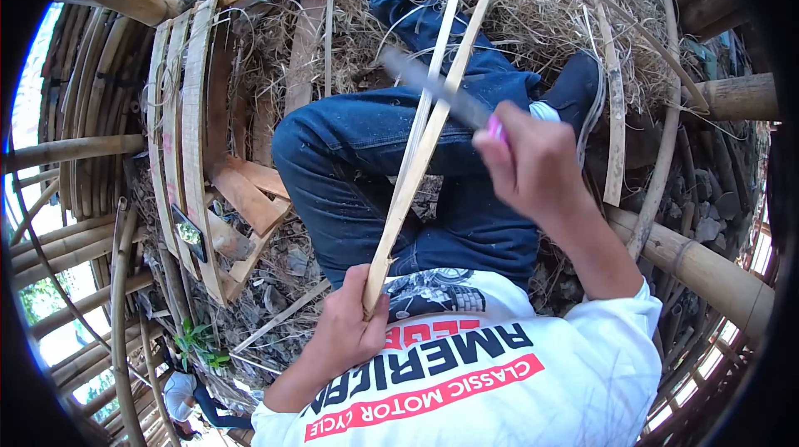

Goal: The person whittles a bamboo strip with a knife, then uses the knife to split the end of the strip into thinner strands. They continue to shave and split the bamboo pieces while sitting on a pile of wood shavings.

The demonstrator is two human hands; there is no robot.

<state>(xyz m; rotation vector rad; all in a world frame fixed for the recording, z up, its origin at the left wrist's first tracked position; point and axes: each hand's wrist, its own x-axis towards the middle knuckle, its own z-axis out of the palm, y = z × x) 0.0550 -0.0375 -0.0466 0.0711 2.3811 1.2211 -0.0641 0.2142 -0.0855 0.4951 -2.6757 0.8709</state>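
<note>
My left hand (354, 318) is closed around the near end of a long, pale bamboo strip (408, 206), close against my shirt. The strip slants up and away over my legs, with a thinner sliver (444, 31) running alongside it. My right hand (533, 164) grips a knife (454, 99) by its pink handle, which my fingers partly cover. Its blade, smeared by motion, points up and left and crosses over the strip in this view. Beneath lie my legs in blue jeans (333, 156), dusted with small shavings.
A slatted wooden frame (196, 114) stands at the left, with a phone (189, 233) on it. Curly shavings (541, 14) cover the ground ahead. Thick bamboo poles (716, 272) run along the right. At lower left, another person (179, 397) is visible beyond a bamboo wall (121, 305).
</note>
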